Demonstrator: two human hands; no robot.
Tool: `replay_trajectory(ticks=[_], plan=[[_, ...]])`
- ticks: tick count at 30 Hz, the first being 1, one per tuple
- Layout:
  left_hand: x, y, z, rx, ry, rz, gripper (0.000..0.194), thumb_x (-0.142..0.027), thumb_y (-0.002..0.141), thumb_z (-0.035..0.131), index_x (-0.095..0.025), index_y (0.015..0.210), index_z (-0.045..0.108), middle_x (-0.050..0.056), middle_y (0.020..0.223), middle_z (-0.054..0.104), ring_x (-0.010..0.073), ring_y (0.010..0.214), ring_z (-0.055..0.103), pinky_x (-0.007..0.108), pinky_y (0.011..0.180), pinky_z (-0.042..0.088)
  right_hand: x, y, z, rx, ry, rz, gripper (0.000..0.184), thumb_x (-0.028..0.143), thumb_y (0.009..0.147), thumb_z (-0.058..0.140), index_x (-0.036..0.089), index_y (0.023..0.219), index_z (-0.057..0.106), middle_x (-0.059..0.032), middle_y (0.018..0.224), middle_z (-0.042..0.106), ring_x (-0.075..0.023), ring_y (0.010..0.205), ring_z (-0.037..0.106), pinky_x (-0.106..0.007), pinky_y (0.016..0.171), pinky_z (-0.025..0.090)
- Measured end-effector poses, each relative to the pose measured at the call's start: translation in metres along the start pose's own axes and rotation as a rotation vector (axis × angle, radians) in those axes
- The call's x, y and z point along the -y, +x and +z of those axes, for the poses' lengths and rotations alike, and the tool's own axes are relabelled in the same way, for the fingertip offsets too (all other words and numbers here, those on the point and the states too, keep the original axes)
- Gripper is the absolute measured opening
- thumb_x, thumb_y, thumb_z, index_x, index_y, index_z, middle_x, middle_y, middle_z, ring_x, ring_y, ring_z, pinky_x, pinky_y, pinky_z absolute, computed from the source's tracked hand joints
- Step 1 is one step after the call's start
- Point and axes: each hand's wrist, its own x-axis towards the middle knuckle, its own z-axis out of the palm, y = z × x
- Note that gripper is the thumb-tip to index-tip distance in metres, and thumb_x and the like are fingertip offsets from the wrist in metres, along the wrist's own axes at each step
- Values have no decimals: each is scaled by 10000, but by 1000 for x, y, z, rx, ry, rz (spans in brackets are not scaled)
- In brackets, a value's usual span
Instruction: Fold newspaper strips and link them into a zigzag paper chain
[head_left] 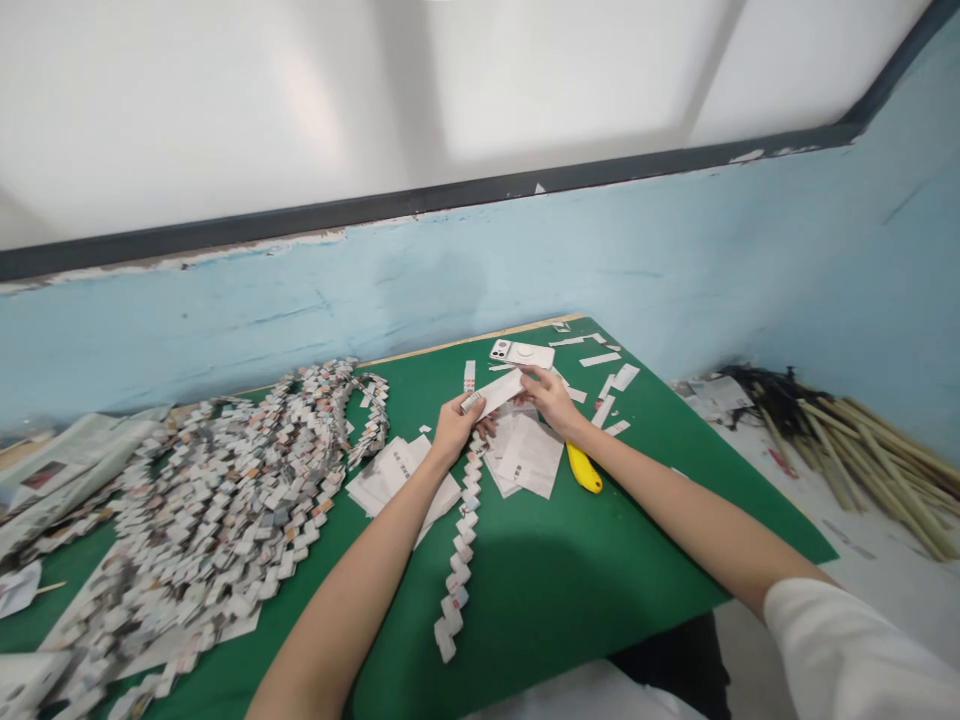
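A pale strip of paper [501, 391] stretches between my two hands above the green table. My left hand [457, 425] pinches its left end, and my right hand [547, 398] grips the right end. From beneath my left hand a zigzag chain of folded paper [463, 545] runs down toward the table's near edge; whether the fingers also hold it, I cannot tell. Loose printed sheets [536, 462] lie under my hands, with another stack of sheets [397, 475] to the left. Beside my right wrist lies a yellow banana-shaped object [583, 468].
A large heap of folded-paper chain [232, 490] covers the left of the green table [570, 590]. Behind my hands is a white phone [523, 353]. Paper strips [600, 359] are scattered at the far right. Bamboo-like sticks [877, 460] lie on the floor beyond the right edge.
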Motion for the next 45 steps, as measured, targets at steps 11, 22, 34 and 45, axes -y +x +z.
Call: replay_trajectory(ticks=[11, 22, 34, 45], plan=[[-1, 1, -2, 22, 18, -17, 565, -656, 836, 684, -97, 769, 734, 92, 615, 710, 149, 448, 596, 259, 470, 487, 6, -2, 1, -23, -167, 8, 465, 614, 751, 799, 154, 753, 729, -72, 657, 722, -196, 615, 652, -328, 646, 532], [-2, 1, 2, 116, 91, -52, 613, -693, 818, 675, -96, 688, 722, 121, 630, 723, 147, 444, 602, 250, 458, 468, 7, -3, 5, -101, -212, 39, 554, 689, 744, 751, 173, 614, 597, -6, 562, 590, -150, 540, 531, -270, 526, 429], [1, 2, 1, 72, 31, -77, 648, -729, 845, 613, -104, 696, 697, 144, 624, 722, 174, 447, 624, 276, 465, 489, 13, -6, 7, -139, -321, 24, 628, 745, 719, 725, 220, 550, 424, 15, 501, 452, -156, 545, 493, -270, 489, 404], [4, 2, -1, 57, -12, -72, 685, -751, 859, 572, -95, 691, 679, 150, 609, 714, 185, 451, 635, 276, 466, 484, 9, -6, 4, -103, -290, 3, 576, 688, 733, 766, 201, 597, 490, -3, 544, 507, -159, 544, 505, -280, 492, 370]])
